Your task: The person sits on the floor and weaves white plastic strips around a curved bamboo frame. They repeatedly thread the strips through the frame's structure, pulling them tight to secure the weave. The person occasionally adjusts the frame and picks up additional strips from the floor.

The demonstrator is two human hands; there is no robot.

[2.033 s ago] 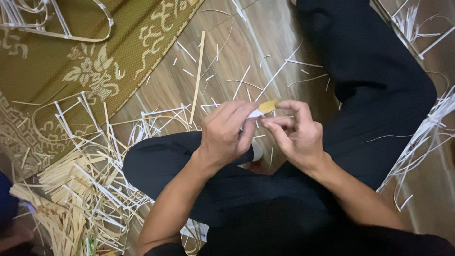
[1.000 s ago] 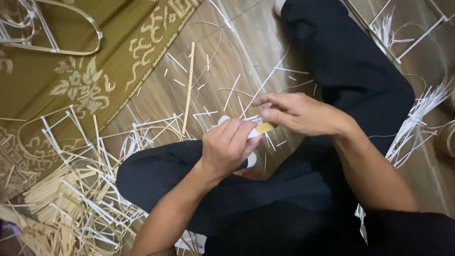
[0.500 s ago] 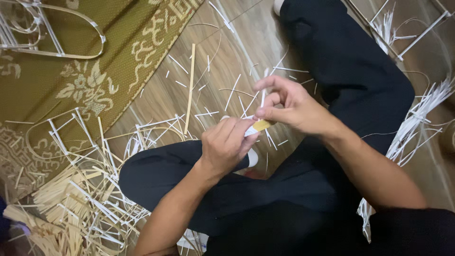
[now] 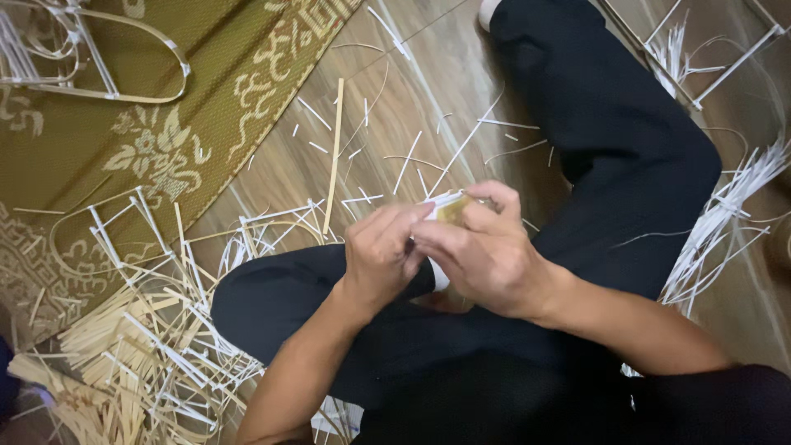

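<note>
Since a moment ago your right hand (image 4: 486,259) has drawn back against your left hand (image 4: 383,255). Both hands' fingers pinch a small yellowish piece with white strips (image 4: 449,206) above your crossed legs (image 4: 610,140).

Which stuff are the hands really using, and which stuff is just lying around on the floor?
In use:
left hand
right hand
small yellowish piece with white strips, pinched between both hands

Lying about:
pile of cut strips
long stick
patterned mat
bent frame
white strip bundle
</note>
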